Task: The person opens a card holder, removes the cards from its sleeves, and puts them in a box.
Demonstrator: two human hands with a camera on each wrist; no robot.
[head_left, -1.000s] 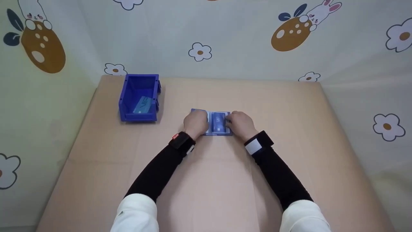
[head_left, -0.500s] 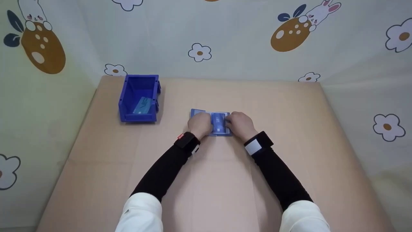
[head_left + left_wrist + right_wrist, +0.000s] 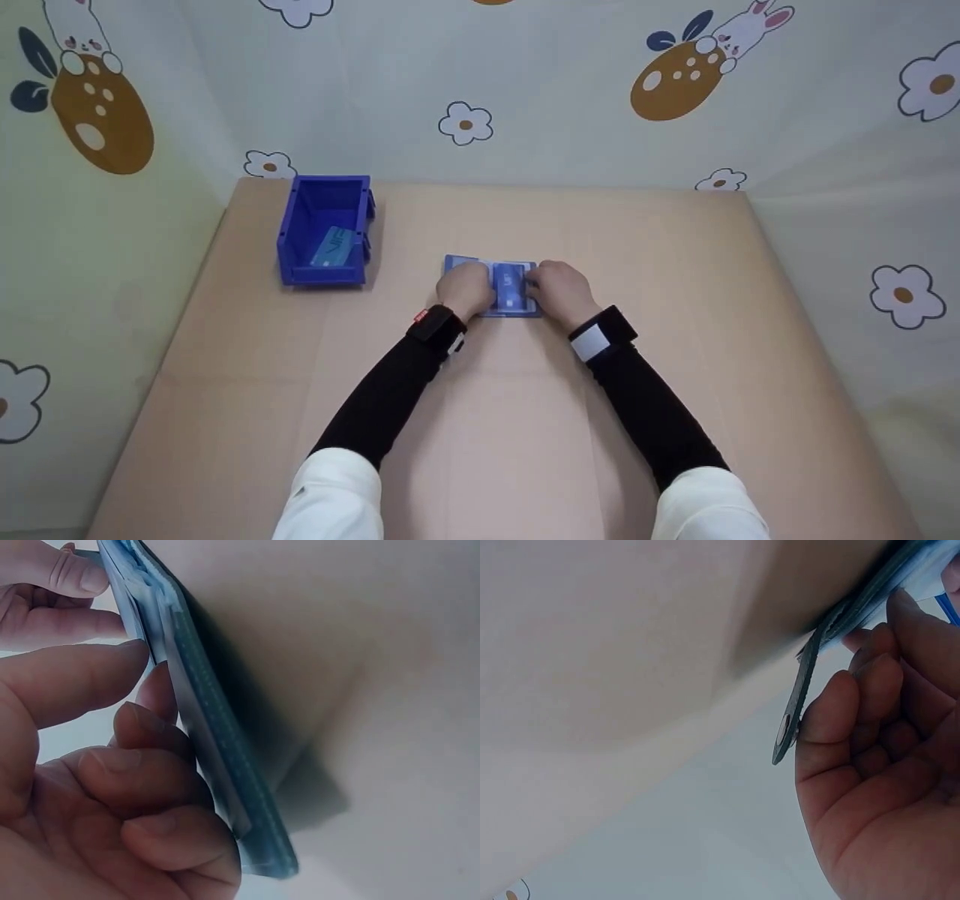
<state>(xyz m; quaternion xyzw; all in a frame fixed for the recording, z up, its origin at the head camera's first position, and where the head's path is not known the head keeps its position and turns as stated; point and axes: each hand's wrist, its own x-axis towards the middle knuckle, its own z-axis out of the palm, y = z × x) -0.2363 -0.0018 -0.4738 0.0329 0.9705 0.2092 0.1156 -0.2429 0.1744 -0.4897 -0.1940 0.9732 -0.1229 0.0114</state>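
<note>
A blue card holder lies spread open near the middle of the table, with a darker blue card over its right half. My left hand covers much of the left half; its thumb and curled fingers pinch at the card's left edge. In the left wrist view the holder's stitched border slants past those fingers. At the right edge, my right hand grips the holder between thumb and fingers. A strap with a metal snap sticks out beside the right fingers in the right wrist view.
A dark blue plastic bin stands at the back left, with a teal card marked VIP leaning inside. Patterned cloth walls border the tan table at the back and sides.
My left hand has moved a little to the right, up to the card's left edge, uncovering the holder's upper left corner. The right hand stays at the holder's right edge.
</note>
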